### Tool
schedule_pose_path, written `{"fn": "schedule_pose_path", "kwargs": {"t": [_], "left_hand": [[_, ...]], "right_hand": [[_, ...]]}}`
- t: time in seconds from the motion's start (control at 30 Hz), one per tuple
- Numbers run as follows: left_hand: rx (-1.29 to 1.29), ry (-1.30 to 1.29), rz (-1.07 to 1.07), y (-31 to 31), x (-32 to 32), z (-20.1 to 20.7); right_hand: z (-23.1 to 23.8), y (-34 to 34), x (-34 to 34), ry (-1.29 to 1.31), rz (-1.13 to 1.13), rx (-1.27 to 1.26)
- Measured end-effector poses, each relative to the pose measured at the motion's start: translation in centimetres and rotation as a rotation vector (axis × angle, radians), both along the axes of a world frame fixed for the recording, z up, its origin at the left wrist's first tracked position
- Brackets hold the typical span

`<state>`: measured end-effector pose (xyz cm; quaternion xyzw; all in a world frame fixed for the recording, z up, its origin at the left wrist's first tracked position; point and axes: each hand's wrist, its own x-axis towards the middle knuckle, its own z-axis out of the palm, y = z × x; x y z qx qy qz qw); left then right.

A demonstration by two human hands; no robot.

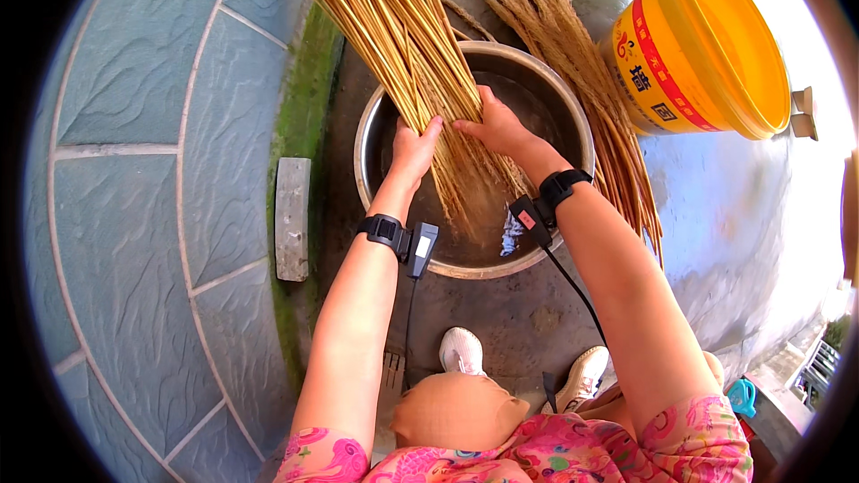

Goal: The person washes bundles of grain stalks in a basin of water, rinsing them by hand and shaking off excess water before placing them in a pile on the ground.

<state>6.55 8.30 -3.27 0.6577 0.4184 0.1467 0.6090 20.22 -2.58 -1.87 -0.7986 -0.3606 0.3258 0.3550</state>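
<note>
"Many blue-grey stone slabs [116, 241] fill the left side of my view, and I am watching from far off. What big thing comes next?"

"I see a round metal basin [474, 273] on the ground. It sits right in front of the person's feet, I think so both arms can reach it easily. It looks like it has water in it."

"And that yellow bucket [662, 63]?"

"It stands to the right, past the basin. Maybe that keeps it out of the way of the elbows."

"Where is the straw bunch [394, 36]?"

"It leans over the basin. Its long stalks stick up past the far rim, and its fluffy ends hang down inside. I can't tell how deep they go."

"I spot a brown grass bunch [582, 63] too."

"Yes, it lies between basin and bucket, close by, maybe to be easy to grab."

"Now the small things. How do the hands hold on?"

"The left hand [414, 150] is closed on the near left side of the straw, thumb on top. The right hand [501, 130] grips the other side. I'd guess one hand alone couldn't keep so many loose stalks together."

"And smallest?"

"Black bands [385, 231], one on each wrist."
</note>
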Motion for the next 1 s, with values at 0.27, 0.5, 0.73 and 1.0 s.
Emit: {"fn": "schedule_pose_path", "kwargs": {"t": [0.27, 0.5, 0.73, 1.0], "left_hand": [[0.130, 0.096, 0.126, -1.1, 1.1, -3.6], [-0.023, 0.071, 0.047, -0.8, 1.2, -4.0], [-0.531, -0.369, -0.002, 0.3, -0.4, 1.5], [-0.410, -0.507, 0.032, 2.3, -1.1, 11.9]], "right_hand": [[-2.0, 1.4, -1.4, -0.038, -0.058, -0.296], [-3.1, 1.0, -1.9, -0.051, -0.137, -0.157], [-0.6, 0.9, -1.0, 0.594, -0.132, 0.308], [9.2, 1.3, -1.6, 0.825, -0.008, 0.493]]}}
